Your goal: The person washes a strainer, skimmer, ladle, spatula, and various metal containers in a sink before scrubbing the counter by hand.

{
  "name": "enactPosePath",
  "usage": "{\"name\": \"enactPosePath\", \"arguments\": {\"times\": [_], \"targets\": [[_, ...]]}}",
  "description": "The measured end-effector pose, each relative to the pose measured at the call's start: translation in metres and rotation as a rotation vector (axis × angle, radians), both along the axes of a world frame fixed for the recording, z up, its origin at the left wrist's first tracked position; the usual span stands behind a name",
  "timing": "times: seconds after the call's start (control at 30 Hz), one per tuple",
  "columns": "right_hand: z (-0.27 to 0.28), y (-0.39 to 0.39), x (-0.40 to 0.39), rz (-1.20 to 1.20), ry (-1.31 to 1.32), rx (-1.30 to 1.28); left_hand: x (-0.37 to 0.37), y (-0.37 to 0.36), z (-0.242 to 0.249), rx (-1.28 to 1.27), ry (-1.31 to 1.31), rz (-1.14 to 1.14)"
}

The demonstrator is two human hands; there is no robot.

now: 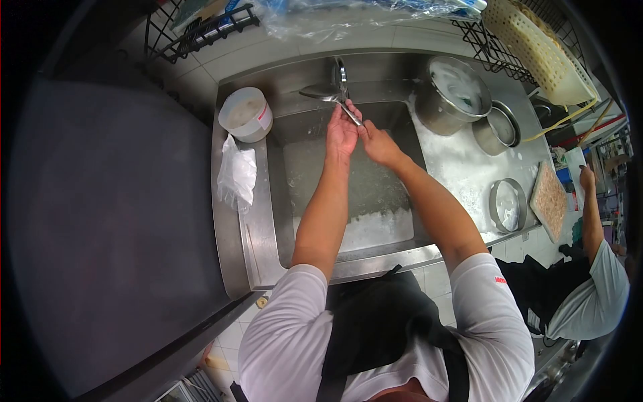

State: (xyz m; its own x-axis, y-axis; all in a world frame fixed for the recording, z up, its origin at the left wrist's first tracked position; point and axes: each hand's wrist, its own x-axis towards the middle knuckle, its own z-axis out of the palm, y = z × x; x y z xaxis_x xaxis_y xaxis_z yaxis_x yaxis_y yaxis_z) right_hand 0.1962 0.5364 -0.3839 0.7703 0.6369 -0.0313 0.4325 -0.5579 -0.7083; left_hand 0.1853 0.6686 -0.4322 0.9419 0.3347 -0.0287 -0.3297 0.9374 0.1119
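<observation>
A large metal serving spoon (320, 92) is held under the faucet (341, 72) at the back of the sink. My right hand (379, 143) is closed around the end of its handle. My left hand (343, 137) is palm up beneath the handle, its fingers against the metal. Below both hands, the steel sink basin (276, 174) holds cloudy water with white foam along the near side.
Left of the basin are a white tub (246, 114) and a crumpled plastic bag (236, 173). On the right counter stand a big foamy pot (447, 100), smaller pots (494, 132), a round pan (507, 204) and a speckled board (550, 201). Another person (593, 281) is at the far right.
</observation>
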Motion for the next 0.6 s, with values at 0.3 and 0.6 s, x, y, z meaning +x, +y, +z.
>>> {"name": "enactPosePath", "arguments": {"times": [0.3, 0.6], "targets": [[-0.006, 0.006, -0.004, -0.031, -0.079, -0.071, 0.004, 0.002, 0.01, 0.041, 0.152, 0.07], [0.0, 0.012, -0.015, -0.093, -0.171, -0.171, 0.006, 0.002, 0.015, 0.081, 0.23, 0.091]]}}
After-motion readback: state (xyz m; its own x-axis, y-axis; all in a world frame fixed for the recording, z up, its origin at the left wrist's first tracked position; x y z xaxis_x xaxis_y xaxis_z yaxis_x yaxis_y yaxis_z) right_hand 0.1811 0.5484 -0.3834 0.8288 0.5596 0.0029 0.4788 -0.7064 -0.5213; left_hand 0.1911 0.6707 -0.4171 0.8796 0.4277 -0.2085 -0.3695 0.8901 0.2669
